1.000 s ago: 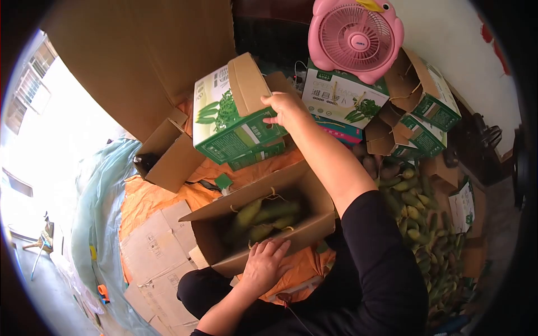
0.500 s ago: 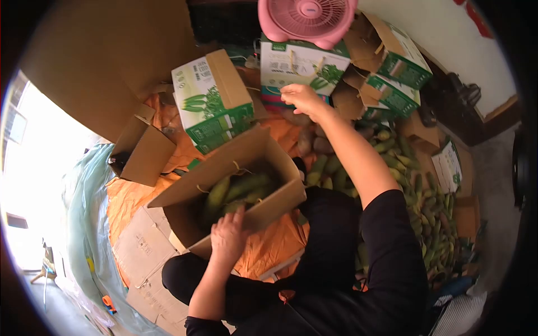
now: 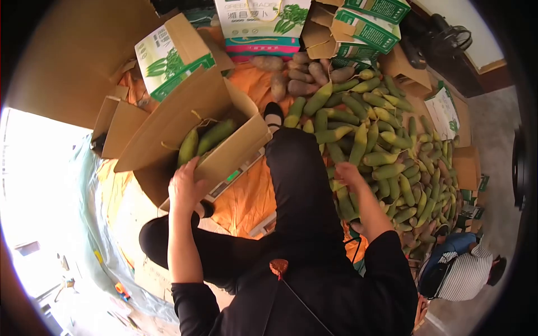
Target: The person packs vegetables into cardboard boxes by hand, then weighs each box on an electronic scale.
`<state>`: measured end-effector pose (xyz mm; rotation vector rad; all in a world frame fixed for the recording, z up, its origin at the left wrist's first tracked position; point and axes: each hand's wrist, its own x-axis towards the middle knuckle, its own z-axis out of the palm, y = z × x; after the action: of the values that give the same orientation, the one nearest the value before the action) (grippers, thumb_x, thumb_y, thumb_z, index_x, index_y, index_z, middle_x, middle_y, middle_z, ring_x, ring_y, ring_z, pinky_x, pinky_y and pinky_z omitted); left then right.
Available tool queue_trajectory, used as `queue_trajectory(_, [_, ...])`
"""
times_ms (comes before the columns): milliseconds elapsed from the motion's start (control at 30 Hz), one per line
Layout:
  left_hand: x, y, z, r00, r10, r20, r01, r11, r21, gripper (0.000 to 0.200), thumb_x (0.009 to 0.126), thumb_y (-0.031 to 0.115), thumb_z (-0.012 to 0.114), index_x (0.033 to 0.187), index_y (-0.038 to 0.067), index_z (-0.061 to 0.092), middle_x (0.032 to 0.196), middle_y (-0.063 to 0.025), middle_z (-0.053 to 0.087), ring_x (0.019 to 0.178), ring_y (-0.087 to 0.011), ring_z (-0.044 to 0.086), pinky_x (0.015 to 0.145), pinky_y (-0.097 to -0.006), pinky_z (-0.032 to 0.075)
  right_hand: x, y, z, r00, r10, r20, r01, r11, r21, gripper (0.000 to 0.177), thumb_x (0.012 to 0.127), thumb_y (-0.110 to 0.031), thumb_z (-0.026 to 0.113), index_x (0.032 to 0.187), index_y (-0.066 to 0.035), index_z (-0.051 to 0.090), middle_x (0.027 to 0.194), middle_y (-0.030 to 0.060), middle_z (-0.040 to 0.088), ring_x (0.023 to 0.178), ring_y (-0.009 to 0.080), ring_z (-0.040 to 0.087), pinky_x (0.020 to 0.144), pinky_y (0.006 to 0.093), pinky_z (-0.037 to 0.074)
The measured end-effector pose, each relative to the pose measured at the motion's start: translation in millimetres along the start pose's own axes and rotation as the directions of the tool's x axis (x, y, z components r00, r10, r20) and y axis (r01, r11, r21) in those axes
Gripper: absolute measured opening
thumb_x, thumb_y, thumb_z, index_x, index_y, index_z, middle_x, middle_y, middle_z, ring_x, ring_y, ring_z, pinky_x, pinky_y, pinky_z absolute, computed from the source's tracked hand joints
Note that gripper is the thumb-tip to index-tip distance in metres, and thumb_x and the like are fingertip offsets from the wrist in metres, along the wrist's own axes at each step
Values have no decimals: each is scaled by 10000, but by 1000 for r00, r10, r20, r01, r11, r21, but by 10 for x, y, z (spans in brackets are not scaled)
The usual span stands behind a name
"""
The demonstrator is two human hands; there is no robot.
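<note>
My left hand point(image 3: 186, 183) grips the near rim of an open cardboard box point(image 3: 232, 155), thumb along the outer wall and fingers over the edge. Inside the box lie green radishes point(image 3: 217, 136) beside some thin cord. Under the box, a scale point(image 3: 224, 182) shows a lit green display. My right hand point(image 3: 350, 175) is low over the near left side of a large pile of green radishes point(image 3: 386, 158), its bent fingers slightly apart and pointing into the pile. No radish shows in that hand.
Brownish-red root vegetables point(image 3: 302, 88) lie behind the pile. Printed radish cartons point(image 3: 168, 59) stand at the back left, and more cartons point(image 3: 367, 31) are stacked at the back right. A small open carton point(image 3: 120, 126) stands left. Another person point(image 3: 462, 271) is at lower right.
My right hand has come down from the gift carton at the back to the radish pile. My left hand stays by the box's near rim. The view has shifted toward the right.
</note>
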<state>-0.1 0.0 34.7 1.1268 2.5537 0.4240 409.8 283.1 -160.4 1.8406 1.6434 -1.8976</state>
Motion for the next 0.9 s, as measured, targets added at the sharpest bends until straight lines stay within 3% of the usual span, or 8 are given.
queue_trajectory(100, [-32, 2, -114, 1000, -21, 14, 23, 994, -108, 610, 661, 109, 700, 1247, 83, 532, 1139, -181, 589, 1076, -339, 551, 923, -395, 444, 923, 1773, -97, 857, -328, 398, 507, 676, -535, 187, 917, -227, 493, 985, -82, 589, 815, 26, 577, 714, 135, 543, 575, 318, 450])
queue_trajectory(200, [-13, -183, -55, 999, -35, -12, 32, 976, -213, 636, 646, 54, 733, 1250, 78, 536, 1144, -170, 601, 1077, -298, 575, 908, -377, 464, 131, 1163, 328, 948, -155, 278, 312, 618, -721, 178, 639, -139, 681, 798, -75, 634, 824, 107, 640, 802, 252, 641, 645, 372, 524])
queue_trajectory(300, [-29, -216, -82, 1000, -28, -8, 25, 972, -232, 617, 671, 80, 738, 1254, 85, 537, 1131, -161, 619, 1060, -286, 594, 898, -371, 471, 377, 1739, 331, 764, -584, 272, 605, 503, -618, 127, 667, -135, 654, 778, -77, 632, 818, 95, 637, 824, 254, 642, 656, 392, 524])
queue_trajectory(400, [-19, -246, -97, 997, -71, -12, 66, 974, -218, 594, 692, 123, 733, 1251, 76, 539, 1138, -162, 619, 1064, -288, 593, 898, -373, 470, 579, 1944, 459, 890, -432, 145, 455, 826, -333, 129, 698, -182, 635, 768, -74, 622, 778, 108, 630, 817, 266, 641, 660, 403, 523])
queue_trajectory(467, [-39, -261, -89, 997, -69, -18, 63, 972, -227, 585, 701, 145, 730, 1249, 72, 541, 1142, -163, 619, 1067, -289, 592, 899, -376, 470, 360, 1729, 448, 810, -548, 209, 587, 757, -287, 179, 768, -220, 587, 765, -42, 609, 753, 138, 628, 722, 304, 634, 610, 394, 501])
queue_trajectory(533, [-45, -245, -104, 997, -71, -43, 59, 968, -243, 586, 699, 149, 729, 1255, 97, 553, 1113, -148, 639, 1038, -271, 604, 914, -373, 461, -88, 1161, 491, 973, -198, 117, 229, 890, -395, 263, 828, -252, 541, 781, 3, 584, 752, 158, 627, 692, 317, 625, 579, 385, 468])
queue_trajectory(767, [-65, -226, -109, 996, -93, -4, 90, 970, -225, 570, 714, 173, 722, 1247, 69, 546, 1157, -165, 615, 1086, -285, 586, 912, -381, 464, 50, 1278, 441, 994, 100, 48, -80, 948, -309, 220, 823, -268, 589, 800, -54, 633, 847, 108, 648, 820, 270, 624, 663, 368, 465])
queue_trajectory(900, [-37, -292, -64, 997, -81, -6, 78, 974, -212, 571, 708, 160, 726, 1244, 74, 550, 1147, -163, 620, 1070, -282, 596, 908, -371, 468, 684, 2084, 262, 916, -320, 241, 388, 858, -338, 88, 712, -214, 717, 784, -185, 675, 975, -35, 625, 1011, 171, 566, 753, 303, 474])
